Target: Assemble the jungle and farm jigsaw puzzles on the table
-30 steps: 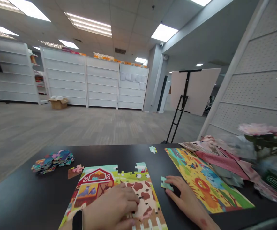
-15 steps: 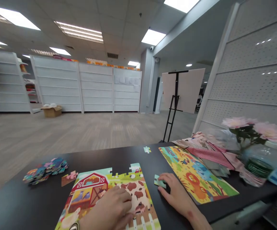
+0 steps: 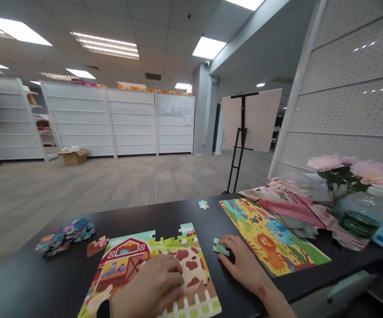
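A farm jigsaw puzzle [image 3: 125, 247] with a red barn and a spotted cow lies on the dark table, with a gap in its top edge. My left hand [image 3: 155, 282] rests over its lower middle, fingers loosely bent and holding nothing visible; it hides part of the picture. To the right of the puzzle, my right hand [image 3: 241, 260] has thumb and fingers around a light blue puzzle piece [image 3: 220, 247] at the tabletop. Another pale blue piece [image 3: 204, 204] lies apart near the far table edge. A brown and pink piece [image 3: 98, 246] sits left of the puzzle.
A heap of puzzle pieces [image 3: 67, 237] is at the left. At the right lie a yellow lion picture [image 3: 267, 238], pink cloth [image 3: 294, 207], a green-labelled bottle [image 3: 357, 223] and pink flowers [image 3: 375, 172]. An easel [image 3: 242, 132] stands beyond the table.
The view has shifted slightly. My left hand has moved a little on the farm puzzle, its wrist turned. My right hand stays at the light blue piece.
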The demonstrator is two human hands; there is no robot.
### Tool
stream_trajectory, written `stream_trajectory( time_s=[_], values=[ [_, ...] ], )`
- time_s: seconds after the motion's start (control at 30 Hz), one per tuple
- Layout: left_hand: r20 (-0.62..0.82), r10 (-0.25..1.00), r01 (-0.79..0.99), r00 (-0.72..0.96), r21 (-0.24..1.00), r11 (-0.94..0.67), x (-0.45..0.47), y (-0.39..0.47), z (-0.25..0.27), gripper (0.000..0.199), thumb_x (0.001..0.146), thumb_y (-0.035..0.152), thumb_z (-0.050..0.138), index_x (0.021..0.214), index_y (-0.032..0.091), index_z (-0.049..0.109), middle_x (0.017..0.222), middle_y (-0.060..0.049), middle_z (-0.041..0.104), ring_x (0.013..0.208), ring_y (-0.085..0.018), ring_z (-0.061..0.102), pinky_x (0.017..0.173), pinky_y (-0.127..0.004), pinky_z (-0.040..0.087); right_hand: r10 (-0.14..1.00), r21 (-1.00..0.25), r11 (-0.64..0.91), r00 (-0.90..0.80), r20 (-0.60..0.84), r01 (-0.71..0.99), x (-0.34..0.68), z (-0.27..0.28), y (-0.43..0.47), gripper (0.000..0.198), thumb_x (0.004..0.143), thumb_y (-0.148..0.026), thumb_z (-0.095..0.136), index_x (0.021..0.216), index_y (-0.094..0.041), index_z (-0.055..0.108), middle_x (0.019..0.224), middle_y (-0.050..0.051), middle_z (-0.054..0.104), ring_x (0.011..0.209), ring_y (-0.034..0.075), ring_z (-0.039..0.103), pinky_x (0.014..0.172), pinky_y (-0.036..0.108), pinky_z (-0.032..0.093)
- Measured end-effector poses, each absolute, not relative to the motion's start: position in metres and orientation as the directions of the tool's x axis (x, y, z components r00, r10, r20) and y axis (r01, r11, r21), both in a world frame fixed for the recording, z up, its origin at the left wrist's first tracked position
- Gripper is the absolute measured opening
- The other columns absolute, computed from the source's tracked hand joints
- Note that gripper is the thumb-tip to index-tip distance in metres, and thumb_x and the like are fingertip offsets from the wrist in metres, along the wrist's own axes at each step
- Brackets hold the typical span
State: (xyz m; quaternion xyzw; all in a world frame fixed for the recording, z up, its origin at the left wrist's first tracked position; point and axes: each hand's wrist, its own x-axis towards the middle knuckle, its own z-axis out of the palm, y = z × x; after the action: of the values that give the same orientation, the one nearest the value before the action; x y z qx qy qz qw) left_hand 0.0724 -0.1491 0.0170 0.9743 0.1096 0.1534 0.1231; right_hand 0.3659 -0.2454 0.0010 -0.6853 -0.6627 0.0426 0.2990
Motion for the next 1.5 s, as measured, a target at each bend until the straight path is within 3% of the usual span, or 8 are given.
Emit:
stream_trajectory(
  time_s=[0.5, 0.63, 0.8, 0.93, 1.13, 1.3, 1.43, 1.5],
  values=[
    [0.279, 0.301, 0.176, 0.912, 0.398, -0.9, 0.072, -0.141, 0.019, 0.009, 0.091, 0.028, 0.063, 0.091, 0.027, 0.072, 0.105, -0.004, 0.069, 0.098, -0.021, 0.062, 0.091, -0.034, 0.049, 0.92, -0.468, -0.016, 0.196, 0.34, 0.884, 0.37, -0.006, -0.242, 0.034, 0.085, -0.033, 0.062, 0.115, -0.019, 0.067, 0.12, 0.012, 0.068, 0.118, 0.03, 0.058, 0.107, 0.047, 0.044],
    [0.26, 0.288, 0.145, 0.922, 0.457, -0.877, 0.07, -0.138, 0.02, 0.017, 0.089, 0.02, 0.064, 0.1, 0.029, 0.072, 0.111, -0.002, 0.068, 0.103, -0.02, 0.062, 0.094, -0.031, 0.048, 0.927, -0.532, -0.058, 0.243, 0.285, 0.845, 0.374, -0.005, -0.24, 0.035, 0.081, -0.035, 0.066, 0.112, -0.019, 0.068, 0.117, 0.012, 0.069, 0.115, 0.03, 0.06, 0.105, 0.046, 0.045],
    [0.286, 0.263, 0.138, 0.921, 0.393, -0.909, 0.061, -0.129, 0.031, 0.023, 0.094, 0.022, 0.056, 0.115, 0.028, 0.066, 0.116, -0.005, 0.067, 0.107, -0.023, 0.059, 0.098, -0.035, 0.046, 0.955, -0.642, -0.011, 0.197, 0.22, 0.767, 0.375, 0.006, -0.239, 0.038, 0.077, -0.027, 0.067, 0.115, -0.022, 0.066, 0.118, 0.008, 0.066, 0.107, 0.025, 0.063, 0.095, 0.038, 0.051],
    [0.362, 0.428, 0.296, 0.828, 0.365, -0.883, 0.041, -0.091, 0.041, 0.029, 0.096, 0.024, 0.053, 0.123, 0.025, 0.063, 0.119, -0.008, 0.065, 0.109, -0.025, 0.057, 0.099, -0.038, 0.046, 0.967, -0.699, 0.115, 0.081, 0.241, 0.706, 0.367, 0.015, -0.222, 0.035, 0.087, -0.025, 0.055, 0.12, -0.024, 0.066, 0.115, 0.007, 0.065, 0.093, 0.02, 0.065, 0.081, 0.031, 0.055],
    [0.344, 0.721, 0.609, 0.602, 0.386, -0.693, -0.016, -0.021, 0.042, 0.028, 0.092, 0.02, 0.051, 0.115, 0.018, 0.067, 0.118, -0.011, 0.066, 0.118, -0.028, 0.054, 0.105, -0.042, 0.042, 0.944, -0.644, 0.258, -0.045, 0.327, 0.72, 0.334, 0.02, -0.146, 0.052, 0.087, -0.023, 0.051, 0.139, -0.021, 0.058, 0.118, 0.008, 0.068, 0.102, 0.022, 0.067, 0.086, 0.032, 0.055],
    [0.178, 0.794, 0.695, 0.581, 0.4, -0.598, -0.059, 0.0, 0.04, 0.045, 0.072, 0.009, 0.053, 0.112, 0.021, 0.07, 0.115, -0.004, 0.071, 0.111, -0.024, 0.062, 0.1, -0.034, 0.048, 0.905, -0.592, 0.329, -0.066, 0.42, 0.735, 0.307, 0.009, -0.099, 0.042, 0.096, -0.034, 0.041, 0.125, -0.019, 0.068, 0.114, 0.011, 0.069, 0.102, 0.025, 0.066, 0.092, 0.038, 0.053],
    [0.082, 0.83, 0.748, 0.552, 0.39, -0.536, -0.082, 0.003, 0.039, 0.053, 0.069, 0.014, 0.057, 0.121, 0.022, 0.067, 0.122, -0.006, 0.068, 0.116, -0.026, 0.06, 0.102, -0.034, 0.047, 0.868, -0.557, 0.329, -0.012, 0.496, 0.763, 0.319, -0.002, -0.094, 0.042, 0.099, -0.042, 0.041, 0.127, -0.022, 0.066, 0.106, 0.009, 0.069, 0.084, 0.021, 0.068, 0.074, 0.031, 0.056],
    [0.028, 0.852, 0.783, 0.523, 0.38, -0.493, -0.089, 0.005, 0.036, 0.058, 0.067, 0.017, 0.062, 0.124, 0.024, 0.065, 0.125, -0.007, 0.066, 0.118, -0.028, 0.06, 0.103, -0.035, 0.046, 0.855, -0.545, 0.317, 0.015, 0.519, 0.776, 0.326, -0.004, -0.097, 0.041, 0.098, -0.044, 0.044, 0.127, -0.024, 0.065, 0.11, 0.009, 0.069, 0.088, 0.022, 0.069, 0.072, 0.029, 0.056]
  ],
)
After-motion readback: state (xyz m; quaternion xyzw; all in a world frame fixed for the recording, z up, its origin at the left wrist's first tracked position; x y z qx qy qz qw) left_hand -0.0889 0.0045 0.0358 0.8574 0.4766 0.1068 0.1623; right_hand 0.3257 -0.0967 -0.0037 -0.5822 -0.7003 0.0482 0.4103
